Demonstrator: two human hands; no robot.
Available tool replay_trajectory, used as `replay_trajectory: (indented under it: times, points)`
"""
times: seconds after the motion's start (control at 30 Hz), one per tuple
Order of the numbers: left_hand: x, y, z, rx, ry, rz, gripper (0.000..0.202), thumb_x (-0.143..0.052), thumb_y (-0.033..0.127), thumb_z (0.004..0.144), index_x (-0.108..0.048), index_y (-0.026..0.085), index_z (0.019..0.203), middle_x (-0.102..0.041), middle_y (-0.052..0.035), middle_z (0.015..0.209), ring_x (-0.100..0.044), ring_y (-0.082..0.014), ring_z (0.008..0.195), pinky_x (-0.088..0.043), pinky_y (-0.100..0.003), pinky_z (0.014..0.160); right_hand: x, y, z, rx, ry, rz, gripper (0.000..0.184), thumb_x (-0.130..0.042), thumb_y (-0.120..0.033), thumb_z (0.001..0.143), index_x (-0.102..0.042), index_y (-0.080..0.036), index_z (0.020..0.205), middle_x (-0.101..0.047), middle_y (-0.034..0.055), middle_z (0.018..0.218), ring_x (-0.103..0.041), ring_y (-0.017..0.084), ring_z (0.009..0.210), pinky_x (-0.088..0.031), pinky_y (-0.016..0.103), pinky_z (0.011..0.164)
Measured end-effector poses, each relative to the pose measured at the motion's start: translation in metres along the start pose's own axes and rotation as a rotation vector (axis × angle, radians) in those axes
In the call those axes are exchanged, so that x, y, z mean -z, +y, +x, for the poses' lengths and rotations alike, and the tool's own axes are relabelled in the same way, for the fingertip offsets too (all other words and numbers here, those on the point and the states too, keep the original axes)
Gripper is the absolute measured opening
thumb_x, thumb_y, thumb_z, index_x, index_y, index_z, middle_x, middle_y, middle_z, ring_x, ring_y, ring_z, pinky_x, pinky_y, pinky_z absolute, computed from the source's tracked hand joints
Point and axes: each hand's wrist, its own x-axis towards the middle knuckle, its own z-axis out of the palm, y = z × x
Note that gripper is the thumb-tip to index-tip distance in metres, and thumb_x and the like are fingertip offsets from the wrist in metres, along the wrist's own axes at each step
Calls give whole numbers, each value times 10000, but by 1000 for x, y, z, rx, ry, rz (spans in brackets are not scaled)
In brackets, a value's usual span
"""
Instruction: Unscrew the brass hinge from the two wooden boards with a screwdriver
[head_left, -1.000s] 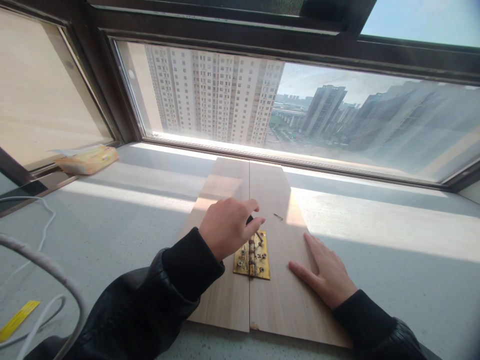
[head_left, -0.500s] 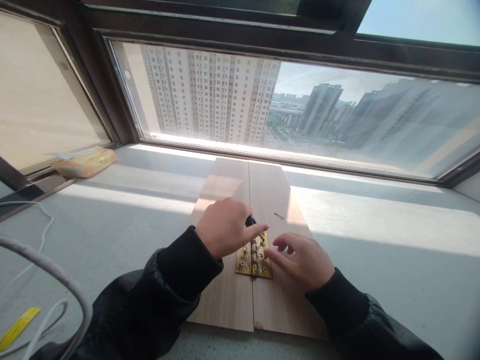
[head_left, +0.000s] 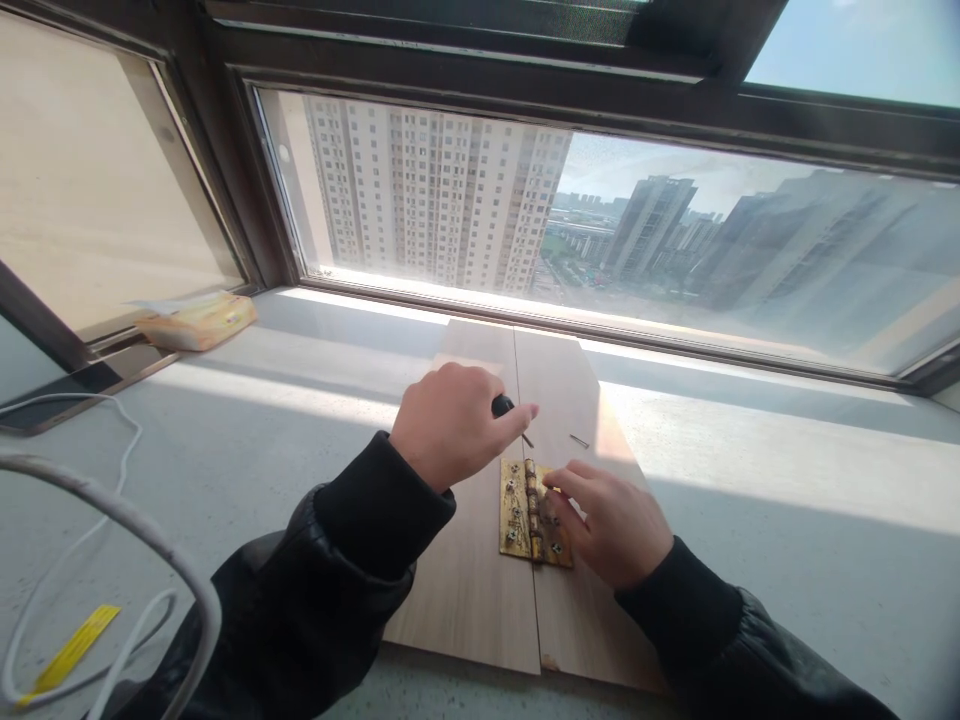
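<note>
My left hand [head_left: 457, 425] is closed round the black handle of a screwdriver [head_left: 502, 405]; its thin shaft points down to the right, with the tip above the hinge. A worn brass-coloured hinge [head_left: 516, 515] lies across the seam between the left wooden board [head_left: 465, 600] and the right wooden board [head_left: 592, 640]. Several screw heads show in its leaves. At the upper part of the right leaf, my right hand [head_left: 607, 520] has its thumb and forefinger pinched together; anything between them is too small to make out. A loose screw [head_left: 579, 440] lies on the right board.
The boards rest on a speckled white sill [head_left: 750, 480] below a dark-framed window [head_left: 480, 290]. Far left is a soft orange-and-white packet [head_left: 199, 322]. White cables [head_left: 172, 560] loop at the left, near a yellow strip [head_left: 75, 650].
My left hand has raised the screwdriver off the hinge, moving it away from me. The fingers of my right hand have closed together over the right leaf. The whole view has shifted slightly.
</note>
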Motion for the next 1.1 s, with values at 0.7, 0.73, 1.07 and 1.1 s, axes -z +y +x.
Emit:
replay_trajectory:
  times: [0.7,0.73,1.07,1.1]
  points:
    - [7,-3,-2,13,2,-51,486,-419,550,791,-427,159,503,-442,-3,477,-344,-101,453,-193,-253,456,8,-1,-17,-138,-35,58,180,-505,-378,747,-548,-205,723,-578,22,735,-498,156,593,-353,284,520]
    - [7,-3,-2,14,3,-51,487,-419,552,791,-425,159,503,-441,-3,477,-343,-100,452,-193,-252,456,9,-2,-17,-135,-50,47,164,-506,-364,740,-544,-206,723,-580,21,736,-501,156,598,-345,280,518]
    - [7,-2,-1,10,7,-58,506,-407,583,788,-485,159,524,-464,-12,495,-370,-108,462,-205,-253,463,6,-14,-24,-436,-143,83,345,-475,-528,752,-598,-234,620,-627,16,644,-542,184,611,-340,303,553]
    - [7,-2,-1,9,7,-61,508,-405,585,788,-482,159,523,-463,-12,493,-369,-108,461,-205,-253,462,5,-16,-23,-451,-147,92,339,-475,-524,752,-600,-237,622,-629,13,640,-544,182,608,-342,302,554]
